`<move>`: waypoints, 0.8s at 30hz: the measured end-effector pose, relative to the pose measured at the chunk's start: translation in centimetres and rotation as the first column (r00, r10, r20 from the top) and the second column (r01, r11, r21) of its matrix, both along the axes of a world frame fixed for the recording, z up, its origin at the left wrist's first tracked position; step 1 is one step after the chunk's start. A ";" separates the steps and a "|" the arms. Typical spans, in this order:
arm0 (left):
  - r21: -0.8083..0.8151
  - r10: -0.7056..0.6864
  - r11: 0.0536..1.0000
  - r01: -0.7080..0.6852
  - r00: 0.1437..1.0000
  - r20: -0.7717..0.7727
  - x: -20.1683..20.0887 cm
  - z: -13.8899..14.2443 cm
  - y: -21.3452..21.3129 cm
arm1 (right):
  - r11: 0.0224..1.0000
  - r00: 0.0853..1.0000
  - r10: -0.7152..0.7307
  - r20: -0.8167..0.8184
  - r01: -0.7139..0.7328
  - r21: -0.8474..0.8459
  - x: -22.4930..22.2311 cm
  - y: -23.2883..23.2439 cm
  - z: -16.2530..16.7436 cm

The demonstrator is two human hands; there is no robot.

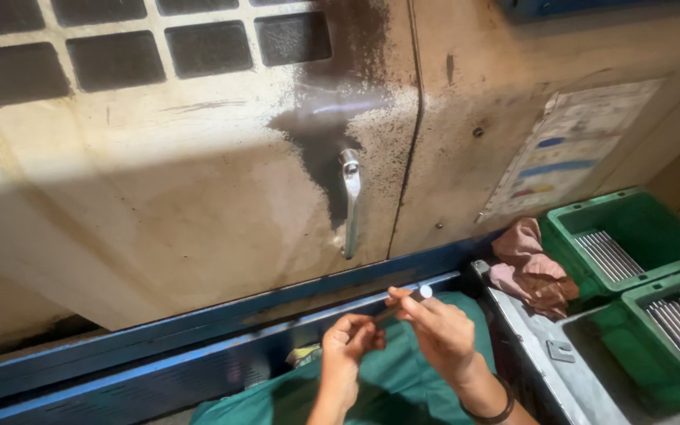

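Low at 6 o'clock, both hands pinch 1 thin metal rod [404,301]. Its axis runs from the closed left hand [349,340] toward 2 o'clock, through the closed right hand [438,330], which is nearer its bright tip.

2 bare hands, left hand [348,340] and right hand [440,330], hold a thin metal rod [404,302] before a grimy machine door [198,181]; 2 green bins [631,228] sit nearby.

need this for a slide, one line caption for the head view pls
Both hands, left hand and right hand, hold a thin metal rod before a grimy machine door, green bins alongside.
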State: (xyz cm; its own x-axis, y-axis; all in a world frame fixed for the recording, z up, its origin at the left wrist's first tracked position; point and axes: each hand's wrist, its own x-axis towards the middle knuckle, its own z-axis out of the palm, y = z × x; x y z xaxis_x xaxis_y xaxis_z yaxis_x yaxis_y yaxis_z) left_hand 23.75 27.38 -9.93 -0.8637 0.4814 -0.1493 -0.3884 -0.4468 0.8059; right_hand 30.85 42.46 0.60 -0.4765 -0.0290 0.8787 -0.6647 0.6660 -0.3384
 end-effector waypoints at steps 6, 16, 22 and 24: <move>0.076 -0.014 0.997 0.033 0.971 -0.239 0.0 1.6 -1.4 | 0.695 0.878 0.429 0.211 -0.172 -0.698 -0.7 0.4 1.2; -0.065 -0.009 0.983 -0.171 0.311 -0.950 0.8 13.4 -2.1 | 0.960 0.903 0.258 0.343 -0.200 -0.195 -4.0 1.2 5.3; -0.020 0.047 0.922 -0.388 0.161 -0.986 -2.7 19.2 -1.0 | 0.726 0.789 0.585 0.188 -0.406 -0.554 -6.6 4.1 8.8; 0.005 0.029 0.878 -0.480 0.043 -0.999 -4.4 20.8 -0.1 | 0.676 0.793 0.605 0.072 -0.464 -0.572 -7.5 5.2 10.9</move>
State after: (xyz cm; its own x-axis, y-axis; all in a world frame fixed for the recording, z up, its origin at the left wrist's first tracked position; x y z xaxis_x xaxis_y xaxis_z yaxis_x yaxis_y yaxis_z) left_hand 19.30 27.28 10.91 -0.3985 0.3259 0.8573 0.9041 -0.0176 0.4270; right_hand 23.33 47.66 11.46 -0.7110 0.0613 0.7005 -0.7028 -0.0941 -0.7051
